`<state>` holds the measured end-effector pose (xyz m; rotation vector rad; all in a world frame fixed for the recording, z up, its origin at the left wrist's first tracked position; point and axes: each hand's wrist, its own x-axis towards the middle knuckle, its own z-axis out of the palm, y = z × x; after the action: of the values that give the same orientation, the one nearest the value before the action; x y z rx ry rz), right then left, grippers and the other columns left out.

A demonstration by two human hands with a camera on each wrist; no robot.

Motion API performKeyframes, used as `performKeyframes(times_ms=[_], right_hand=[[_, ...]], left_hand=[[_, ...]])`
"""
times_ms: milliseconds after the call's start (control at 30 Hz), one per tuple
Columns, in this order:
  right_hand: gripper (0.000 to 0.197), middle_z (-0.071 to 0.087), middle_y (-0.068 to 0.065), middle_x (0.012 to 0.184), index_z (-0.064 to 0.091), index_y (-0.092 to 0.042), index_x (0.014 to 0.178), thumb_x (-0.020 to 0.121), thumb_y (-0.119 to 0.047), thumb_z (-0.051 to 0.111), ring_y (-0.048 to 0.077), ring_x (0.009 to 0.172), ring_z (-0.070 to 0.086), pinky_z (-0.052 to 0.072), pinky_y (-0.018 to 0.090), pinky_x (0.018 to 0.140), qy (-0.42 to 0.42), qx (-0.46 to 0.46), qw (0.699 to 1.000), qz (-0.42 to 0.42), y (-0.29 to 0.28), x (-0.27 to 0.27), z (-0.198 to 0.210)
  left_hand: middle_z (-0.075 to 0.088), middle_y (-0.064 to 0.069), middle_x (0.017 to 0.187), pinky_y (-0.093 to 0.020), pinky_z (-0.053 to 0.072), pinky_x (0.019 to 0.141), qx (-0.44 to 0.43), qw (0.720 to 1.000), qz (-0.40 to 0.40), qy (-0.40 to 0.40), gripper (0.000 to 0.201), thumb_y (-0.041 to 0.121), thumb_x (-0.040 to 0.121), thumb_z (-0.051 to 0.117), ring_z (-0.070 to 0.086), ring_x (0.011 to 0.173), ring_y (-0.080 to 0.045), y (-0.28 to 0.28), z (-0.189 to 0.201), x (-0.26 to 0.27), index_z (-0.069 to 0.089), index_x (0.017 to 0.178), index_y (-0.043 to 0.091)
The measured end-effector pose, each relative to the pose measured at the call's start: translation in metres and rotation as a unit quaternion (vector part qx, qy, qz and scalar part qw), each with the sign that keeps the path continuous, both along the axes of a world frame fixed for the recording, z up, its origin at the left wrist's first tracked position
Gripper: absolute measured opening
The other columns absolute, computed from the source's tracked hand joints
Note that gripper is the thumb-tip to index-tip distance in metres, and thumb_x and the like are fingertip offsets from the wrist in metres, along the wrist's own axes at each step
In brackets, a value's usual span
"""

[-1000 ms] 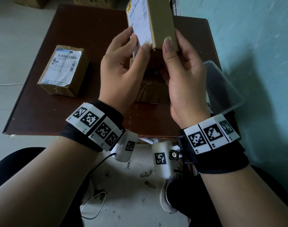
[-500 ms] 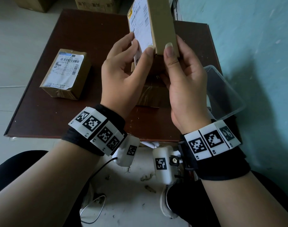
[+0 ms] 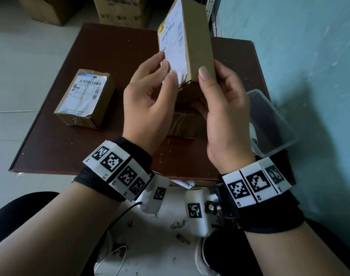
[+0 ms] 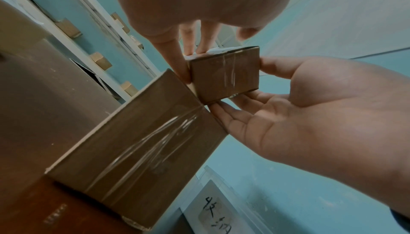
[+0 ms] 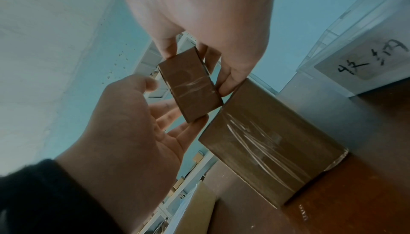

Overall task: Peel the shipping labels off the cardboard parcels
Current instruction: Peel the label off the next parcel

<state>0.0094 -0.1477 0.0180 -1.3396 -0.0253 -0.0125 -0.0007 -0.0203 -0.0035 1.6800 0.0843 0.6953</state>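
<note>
While your right hand grips the raised parcel at its lower end, your left hand pinches the shipping label at its lower edge. A fast or shallow pull risks tearing the label. A second labelled parcel lies on the table at nine o'clock.
</note>
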Motion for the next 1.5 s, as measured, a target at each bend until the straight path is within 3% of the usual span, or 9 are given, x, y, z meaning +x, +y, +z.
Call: performKeyframes(times_ms=[133,267,433,733,933,1067,1233,1367,1500], right_hand=[[0.049,0.078,0.007,0.131,0.063,-0.012,0.141,0.096,-0.029,0.075,0.023,0.125,0.074,0.057,0.055,0.112,-0.007,0.005,1.0,-0.007,0.003,-0.005,0.003],[0.057,0.077,0.001,0.13,0.056,-0.014,0.151,0.101,-0.033,0.073,0.017,0.123,0.074,0.058,0.053,0.111,-0.019,-0.004,0.999,-0.026,0.003,-0.015,0.009],[0.05,0.078,0.004,0.132,0.068,-0.01,0.145,0.104,-0.038,0.069,0.02,0.125,0.074,0.059,0.051,0.111,-0.038,-0.022,0.999,-0.032,0.006,-0.034,0.016],[0.01,0.082,-0.002,0.118,0.072,-0.029,0.117,0.113,-0.028,0.064,0.013,0.112,0.078,0.063,0.045,0.105,0.004,-0.027,1.0,0.012,0.009,-0.076,0.035],[0.035,0.08,0.004,0.129,0.069,-0.02,0.139,0.11,-0.036,0.061,0.022,0.123,0.076,0.059,0.054,0.111,0.021,-0.005,1.0,-0.002,0.003,-0.112,0.025],[0.028,0.076,0.0,0.136,0.067,-0.03,0.138,0.112,-0.035,0.058,0.018,0.128,0.073,0.057,0.052,0.113,0.059,-0.016,0.998,0.012,-0.006,-0.127,0.004],[0.04,0.074,-0.001,0.141,0.06,-0.026,0.151,0.113,-0.038,0.055,0.018,0.131,0.071,0.057,0.051,0.113,0.061,-0.042,0.997,0.036,-0.016,-0.108,0.005],[0.045,0.074,-0.003,0.141,0.06,-0.026,0.153,0.11,-0.042,0.057,0.017,0.132,0.07,0.056,0.052,0.115,0.068,-0.05,0.995,0.046,-0.018,-0.104,0.001],[0.04,0.073,-0.002,0.143,0.058,-0.021,0.155,0.117,-0.031,0.055,0.013,0.132,0.069,0.055,0.047,0.117,0.061,-0.051,0.996,0.044,-0.019,-0.105,0.002]], left_hand=[[0.061,-0.01,0.144,-0.038,0.055,0.108,0.021,1.0,-0.01,-0.006,0.049,0.042,0.101,0.065,0.057,0.137,-0.009,0.002,0.003,-0.01,0.073,0.129,0.002],[0.061,-0.009,0.146,-0.041,0.054,0.109,0.055,0.998,-0.021,-0.013,0.048,0.041,0.103,0.062,0.056,0.139,-0.012,0.004,0.007,-0.022,0.071,0.132,0.003],[0.061,-0.007,0.146,-0.039,0.052,0.111,0.07,0.997,-0.028,-0.01,0.047,0.042,0.106,0.055,0.055,0.14,-0.009,0.006,0.012,-0.049,0.073,0.131,0.007],[0.062,-0.005,0.146,-0.04,0.051,0.112,0.059,0.998,-0.001,0.026,0.057,0.053,0.1,0.06,0.054,0.14,-0.009,0.011,0.025,-0.091,0.073,0.13,0.007],[0.062,-0.002,0.146,-0.036,0.052,0.112,0.053,0.998,0.003,0.028,0.059,0.051,0.094,0.07,0.055,0.138,-0.005,0.0,0.033,-0.133,0.071,0.134,0.007],[0.059,-0.003,0.15,-0.035,0.054,0.11,0.085,0.994,-0.032,0.069,0.053,0.045,0.098,0.07,0.056,0.138,-0.006,0.0,0.016,-0.145,0.071,0.134,0.007],[0.062,-0.005,0.146,-0.017,0.049,0.106,0.1,0.991,-0.047,0.069,0.048,0.05,0.103,0.058,0.053,0.139,0.0,0.002,0.021,-0.132,0.079,0.121,0.01],[0.062,-0.003,0.146,-0.031,0.055,0.107,0.101,0.991,-0.039,0.073,0.052,0.053,0.093,0.073,0.059,0.134,-0.006,0.005,0.011,-0.127,0.078,0.124,0.011],[0.06,-0.006,0.149,-0.034,0.051,0.112,0.095,0.992,-0.047,0.069,0.044,0.042,0.101,0.065,0.054,0.14,-0.005,0.002,0.007,-0.126,0.076,0.127,0.009]])
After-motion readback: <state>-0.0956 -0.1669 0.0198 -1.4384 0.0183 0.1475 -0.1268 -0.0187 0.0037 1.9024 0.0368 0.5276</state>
